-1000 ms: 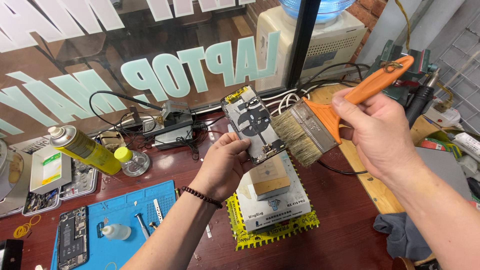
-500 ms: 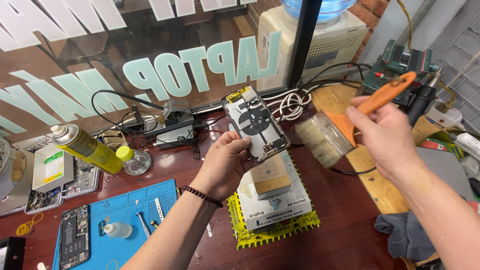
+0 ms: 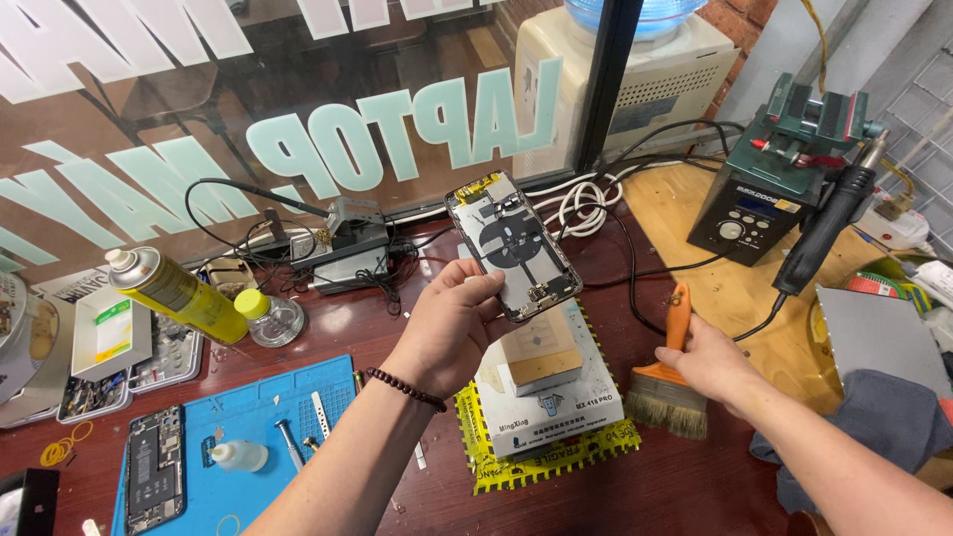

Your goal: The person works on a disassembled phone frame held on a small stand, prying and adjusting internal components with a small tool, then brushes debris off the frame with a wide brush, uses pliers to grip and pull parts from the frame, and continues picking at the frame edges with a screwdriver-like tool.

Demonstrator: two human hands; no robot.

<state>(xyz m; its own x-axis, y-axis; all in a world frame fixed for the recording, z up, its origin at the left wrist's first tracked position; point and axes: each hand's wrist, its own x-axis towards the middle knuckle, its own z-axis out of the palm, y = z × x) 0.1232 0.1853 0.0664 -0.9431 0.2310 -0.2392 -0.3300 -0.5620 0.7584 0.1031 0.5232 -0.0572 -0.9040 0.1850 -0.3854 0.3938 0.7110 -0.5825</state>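
The left hand (image 3: 449,328) grips an opened phone (image 3: 513,246) by its lower edge, fingers wrapped around the side, and holds it up tilted above the bench with its bare insides facing the camera. A dark bead bracelet (image 3: 407,389) sits on that wrist. The right hand (image 3: 717,365) is closed over a wide paintbrush (image 3: 670,382) where the orange handle meets the ferrule; the bristles rest on the red-brown bench top (image 3: 596,496), with the handle pointing away from the person.

Just below the phone, between the two hands, a small tan block (image 3: 541,352) lies on a white box (image 3: 556,402), which sits on a yellow mat (image 3: 526,462). To the left lies a blue work mat (image 3: 248,417) with a second opened phone (image 3: 154,467), a small white dropper bottle (image 3: 238,456) and a few small tools on it. Behind that stand a yellow spray can (image 3: 179,295), lying tilted, and a small glass jar with a yellow lid (image 3: 268,316). At the far right, on a pale wooden board (image 3: 715,288), stands a dark hot-air station (image 3: 759,208), its black handpiece (image 3: 829,233) hanging beside it. White cables (image 3: 581,203) coil near the window.
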